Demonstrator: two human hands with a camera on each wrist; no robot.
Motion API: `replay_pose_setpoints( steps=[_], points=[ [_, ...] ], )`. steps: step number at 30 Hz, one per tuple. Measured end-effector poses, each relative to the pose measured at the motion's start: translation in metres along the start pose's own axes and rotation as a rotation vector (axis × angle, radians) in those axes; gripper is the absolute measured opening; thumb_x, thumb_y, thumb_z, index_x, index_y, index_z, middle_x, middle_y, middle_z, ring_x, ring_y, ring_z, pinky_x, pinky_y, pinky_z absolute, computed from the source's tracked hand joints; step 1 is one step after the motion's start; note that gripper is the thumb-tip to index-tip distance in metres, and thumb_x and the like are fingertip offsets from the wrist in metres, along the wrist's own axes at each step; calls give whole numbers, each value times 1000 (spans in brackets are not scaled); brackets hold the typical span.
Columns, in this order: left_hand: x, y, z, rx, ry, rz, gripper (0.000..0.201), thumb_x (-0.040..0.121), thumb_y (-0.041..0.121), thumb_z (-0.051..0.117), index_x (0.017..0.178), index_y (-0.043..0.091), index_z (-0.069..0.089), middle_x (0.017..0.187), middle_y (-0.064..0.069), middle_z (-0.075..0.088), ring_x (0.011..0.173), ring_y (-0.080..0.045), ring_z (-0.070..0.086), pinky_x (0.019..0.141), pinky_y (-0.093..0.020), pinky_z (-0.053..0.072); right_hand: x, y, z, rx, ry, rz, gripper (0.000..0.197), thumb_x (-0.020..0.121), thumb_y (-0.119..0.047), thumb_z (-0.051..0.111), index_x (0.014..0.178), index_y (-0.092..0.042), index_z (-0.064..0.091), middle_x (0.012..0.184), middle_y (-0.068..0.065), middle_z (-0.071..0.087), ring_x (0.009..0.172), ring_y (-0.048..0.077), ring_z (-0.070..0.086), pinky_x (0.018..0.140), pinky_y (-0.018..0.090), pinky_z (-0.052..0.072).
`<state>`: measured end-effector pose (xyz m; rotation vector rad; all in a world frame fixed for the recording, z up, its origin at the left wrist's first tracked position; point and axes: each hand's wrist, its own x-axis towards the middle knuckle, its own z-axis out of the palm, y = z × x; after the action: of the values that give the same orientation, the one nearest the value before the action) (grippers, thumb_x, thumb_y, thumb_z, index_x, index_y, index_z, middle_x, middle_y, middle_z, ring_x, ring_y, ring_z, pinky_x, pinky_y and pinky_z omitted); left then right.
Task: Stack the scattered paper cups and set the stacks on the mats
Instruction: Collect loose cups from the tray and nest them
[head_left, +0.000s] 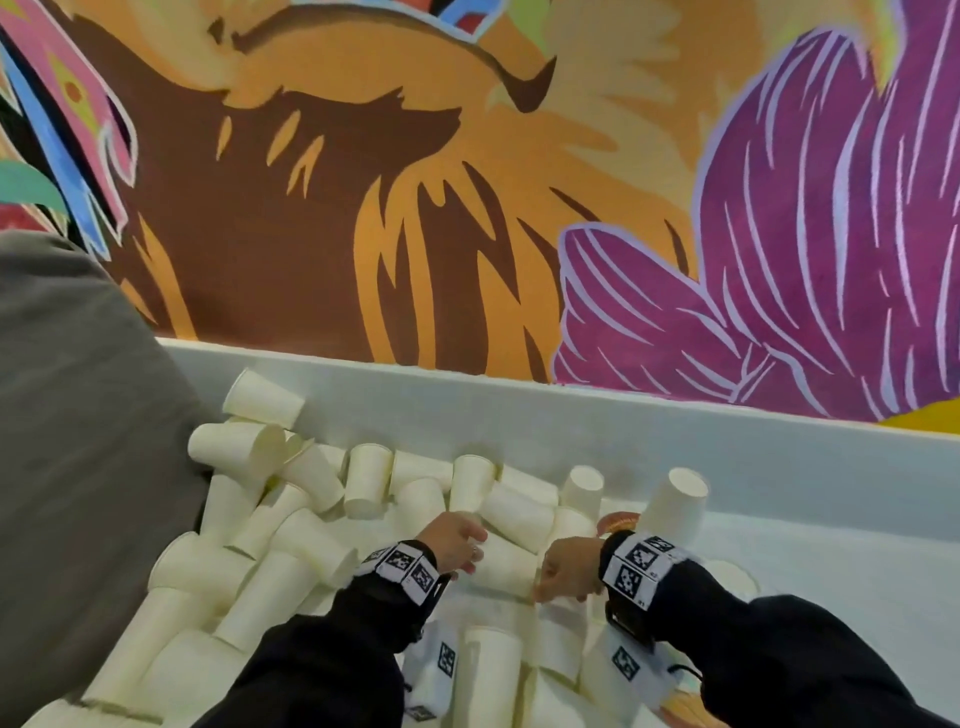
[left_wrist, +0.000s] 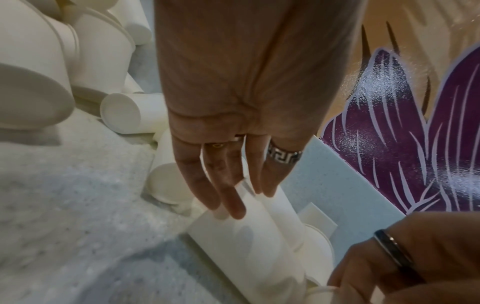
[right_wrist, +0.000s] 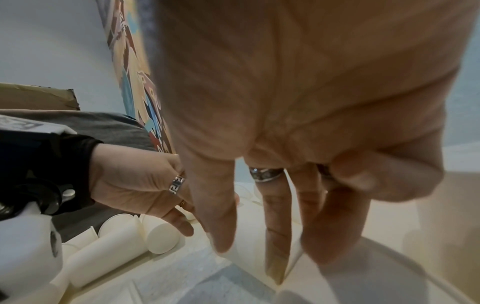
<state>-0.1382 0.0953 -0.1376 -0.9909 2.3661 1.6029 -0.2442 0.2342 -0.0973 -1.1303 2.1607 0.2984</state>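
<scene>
Together, both hands (head_left: 454, 540) (head_left: 569, 569) on one lying paper cup (head_left: 506, 569).

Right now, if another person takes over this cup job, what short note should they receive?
Left hand: open, straight fingers touching a lying cup.
Right hand: fingers on the same cup's end; grip unclear.
Things: many loose paper cups lie scattered on the white counter; one cup stands upside down at the right. Mats are mostly hidden.
Done: no finished stack seen on a mat.
Left: nest the cups, set stacks on mats.
</scene>
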Motion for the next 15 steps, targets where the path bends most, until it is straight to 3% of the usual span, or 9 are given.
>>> replay_pose_setpoints(
  steps=[6, 9, 11, 13, 15],
  points=[
    [-9, 0, -12, -26, 30, 54, 31, 91, -4, 43, 117, 2, 58, 77, 1, 57, 65, -7, 54, 55, -15, 40, -3, 3, 0, 168, 18, -60, 24, 89, -32, 56, 100, -13, 66, 73, -3, 58, 76, 18, 53, 57, 17, 43],
    [-16, 1, -25, -82, 112, 115, 31, 89, -9, 45, 114, -1, 61, 75, -2, 58, 61, -8, 55, 52, -14, 40, -10, 0, -7, 193, 107, -125, 25, 90, -22, 54, 107, -12, 67, 101, 5, 68, 80, 13, 55, 57, 14, 45],
    [-25, 4, -33, -124, 184, 163, 29, 87, -10, 49, 111, -2, 63, 76, -3, 58, 54, -4, 55, 49, -12, 39, -16, -2, -11, 176, 199, -173, 25, 89, -20, 55, 111, -15, 66, 111, 1, 66, 86, 9, 54, 68, 16, 44],
    [-34, 7, -43, -155, 275, 231, 24, 86, -7, 56, 107, -1, 67, 77, -2, 59, 50, -1, 55, 47, -8, 39, -22, -2, -15, 223, 306, -221, 20, 87, -23, 61, 107, -19, 64, 101, -7, 61, 90, 9, 53, 77, 16, 39],
    [-45, 12, -54, -192, 366, 292, 21, 86, -3, 60, 103, 5, 69, 75, 2, 59, 58, -7, 53, 50, -6, 40, -29, -6, -19, 377, 439, -268, 17, 81, -27, 70, 87, -23, 56, 83, -10, 53, 79, 10, 53, 70, 17, 38]
  ],
)
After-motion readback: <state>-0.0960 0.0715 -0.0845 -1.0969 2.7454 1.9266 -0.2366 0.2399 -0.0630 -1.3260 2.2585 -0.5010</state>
